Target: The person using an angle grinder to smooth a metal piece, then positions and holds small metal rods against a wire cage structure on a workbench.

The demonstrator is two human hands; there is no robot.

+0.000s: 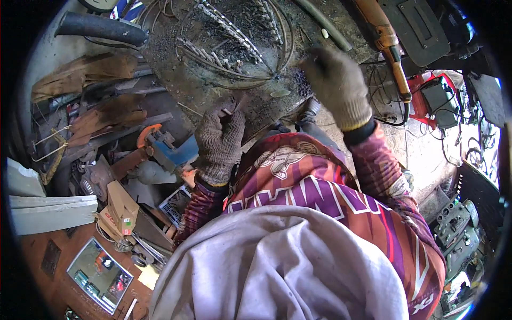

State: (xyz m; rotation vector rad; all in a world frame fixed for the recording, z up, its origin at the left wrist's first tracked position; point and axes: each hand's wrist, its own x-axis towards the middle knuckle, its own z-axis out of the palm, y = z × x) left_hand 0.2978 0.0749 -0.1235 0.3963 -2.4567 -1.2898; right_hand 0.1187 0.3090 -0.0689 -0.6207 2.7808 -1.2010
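Observation:
My left hand, in a grey knitted glove, is closed at the near edge of a dirty work surface. Between its thumb and fingers sits a small, thin metal piece. To the right, my right hand, gloved alike, is raised over the near right part of the surface. Its fingers are dark and smeared, so what they hold, if anything, is hidden. Beyond both hands lies a round frame of bent metal rods, with short metal pieces set in rows along its bars.
Small dark scraps lie near my right hand. An orange power tool with a cord is at the far right, near a red-and-grey machine. A grey pipe lies at the back. Left are a blue-and-orange tool and brown boards.

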